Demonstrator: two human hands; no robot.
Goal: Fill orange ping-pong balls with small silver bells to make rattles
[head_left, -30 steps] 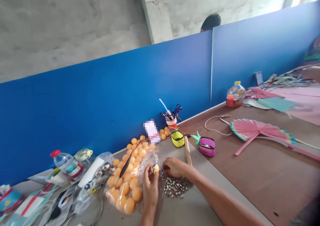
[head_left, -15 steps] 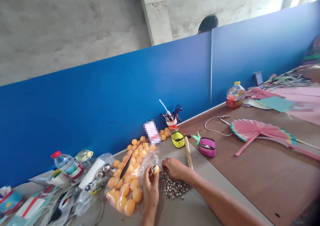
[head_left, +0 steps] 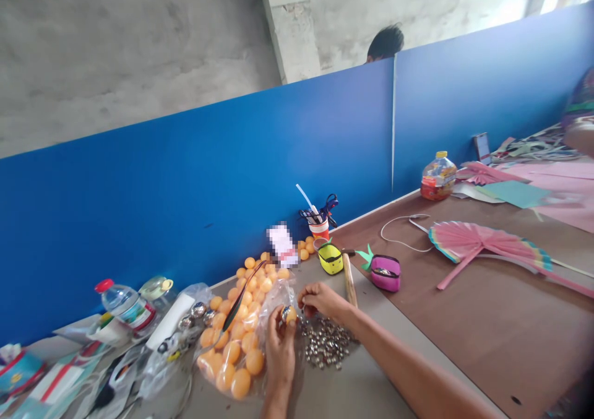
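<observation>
Between the fingertips of my left hand (head_left: 281, 348) is a small orange ball (head_left: 289, 314) partly covered with shiny silver pieces. My right hand (head_left: 321, 300) is closed in a pinch just right of the ball; whatever sits between its fingertips is too small to make out. Right below it lies a heap of small shiny metal studs (head_left: 325, 345) on the grey mat. To the left of my hands, a clear plastic bag (head_left: 278, 292) spills many plain orange balls (head_left: 241, 383).
A hammer (head_left: 349, 283) lies beyond my right hand, near a yellow pouch (head_left: 330, 262) and a purple pouch (head_left: 385, 273). Bottles (head_left: 127, 307) and clutter stand at left; a pink paper fan (head_left: 482, 239) lies at right. A blue partition (head_left: 208, 184) runs behind; a person's head shows above.
My right hand has lifted slightly from the metal studs toward the ball, uncovering more of the heap. My left hand holds the ball in nearly the same place.
</observation>
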